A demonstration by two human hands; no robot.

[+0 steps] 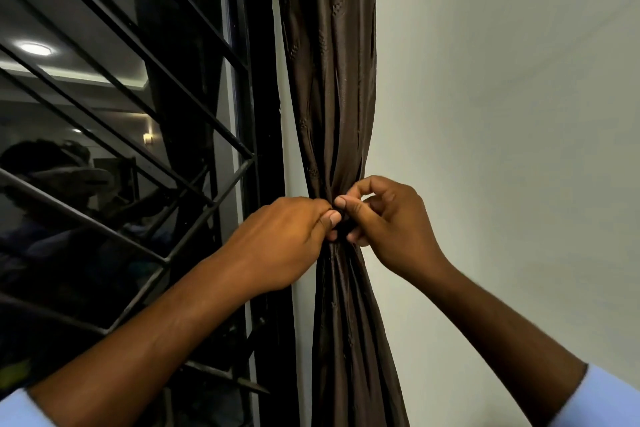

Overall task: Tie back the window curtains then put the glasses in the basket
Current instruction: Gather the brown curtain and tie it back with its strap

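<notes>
Hands at gathered curtain [332, 114].
Left hand [287, 243] and right hand [388, 222] pinching dark tie [341, 224] at cinched waist, window bars [138, 135] leftward.

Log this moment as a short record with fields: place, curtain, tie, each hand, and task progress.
place: beside a window with dark metal bars, next to a pale wall
curtain: brown curtain gathered into a narrow bunch against the wall
tie: dark tie at the gathered waist, mostly hidden by fingers
left hand: left hand pinches the tie at the bunch
right hand: right hand pinches the tie from the other side
progress: curtain being tied; glasses and basket not in view
</notes>
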